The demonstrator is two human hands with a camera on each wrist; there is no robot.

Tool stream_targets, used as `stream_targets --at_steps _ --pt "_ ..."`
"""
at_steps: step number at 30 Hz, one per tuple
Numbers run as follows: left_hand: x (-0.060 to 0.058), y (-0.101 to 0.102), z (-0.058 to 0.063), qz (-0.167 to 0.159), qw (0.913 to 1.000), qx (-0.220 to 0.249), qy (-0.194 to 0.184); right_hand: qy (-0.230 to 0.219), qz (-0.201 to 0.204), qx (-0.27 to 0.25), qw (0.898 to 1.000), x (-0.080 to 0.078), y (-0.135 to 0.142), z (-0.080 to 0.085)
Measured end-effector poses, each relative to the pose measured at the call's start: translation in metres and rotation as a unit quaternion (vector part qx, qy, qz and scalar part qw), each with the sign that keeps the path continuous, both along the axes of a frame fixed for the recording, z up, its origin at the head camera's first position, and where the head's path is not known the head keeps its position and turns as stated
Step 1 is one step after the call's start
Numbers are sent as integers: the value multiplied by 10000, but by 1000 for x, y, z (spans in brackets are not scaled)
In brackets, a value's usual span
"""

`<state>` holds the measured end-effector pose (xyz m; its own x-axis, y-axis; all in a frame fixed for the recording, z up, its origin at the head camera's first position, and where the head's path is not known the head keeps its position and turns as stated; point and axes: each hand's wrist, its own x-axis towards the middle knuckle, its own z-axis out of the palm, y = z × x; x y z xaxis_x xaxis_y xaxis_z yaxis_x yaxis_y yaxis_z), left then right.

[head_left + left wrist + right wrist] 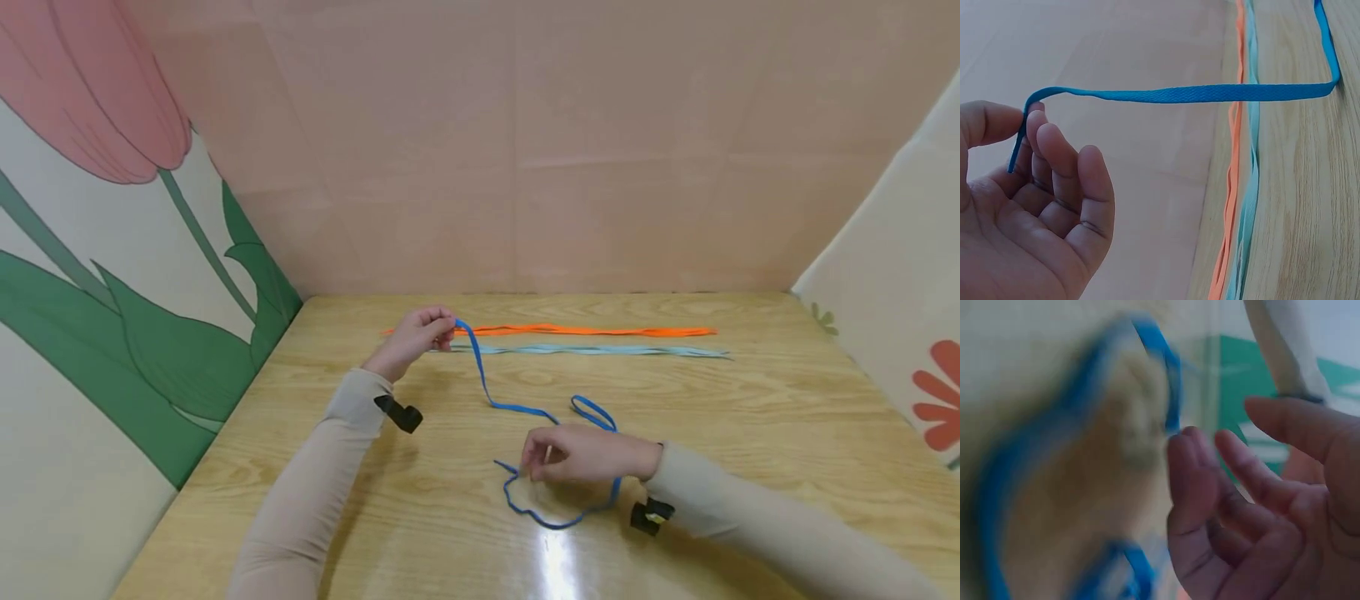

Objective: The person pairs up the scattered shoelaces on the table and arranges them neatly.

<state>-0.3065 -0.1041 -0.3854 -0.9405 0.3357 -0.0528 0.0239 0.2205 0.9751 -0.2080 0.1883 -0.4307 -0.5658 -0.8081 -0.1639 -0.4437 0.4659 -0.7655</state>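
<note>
A flat blue shoelace (480,367) rises from the wooden table to my left hand (412,337), which pinches it near one end between thumb and fingers. In the left wrist view, a short blue tip hangs below that pinch. The rest of the lace lies in loose curves on the table, with a small loop standing to the right. Above those curves is my right hand (585,452), its fingers bent loosely and the thumb apart from them. The right wrist view shows nothing held between them; the lace (991,506) there is blurred.
Toward the back of the table (795,417), an orange lace bundle (637,332) and a light blue lace bundle (637,350) lie side by side, stretched left to right. A pink backdrop (517,150) stands behind, and printed flower panels (187,350) flank both sides.
</note>
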Motion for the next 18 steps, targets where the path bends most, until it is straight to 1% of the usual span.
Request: stream_targets --at_steps 1,3,6,8,10,11,13,15,18 --pt "0 0 0 -9 10000 -3 5 82 -49 -1 10000 -4 6 4" --pt "-1 0 -1 -17 10000 -24 16 277 -273 30 9992 -16 22 12" --pt "-2 0 -1 -2 10000 -13 18 401 -736 170 9963 -38 53 25" --pt "-2 0 -2 30 10000 -2 -1 436 -1046 375 9928 -51 73 28" --pt "-2 -1 -2 46 10000 22 -3 434 -1201 631 9898 -60 90 26" --pt "-1 -1 -2 39 10000 23 -7 434 -1239 803 9881 -62 96 23" --pt "0 0 -3 14 10000 41 -13 455 -1170 1160 9853 -63 102 16" --pt "0 0 -3 -34 10000 42 -8 281 -1044 1441 9836 -62 104 9" --pt "0 2 -3 -70 10000 3 26 312 -878 1697 9811 -56 100 1"
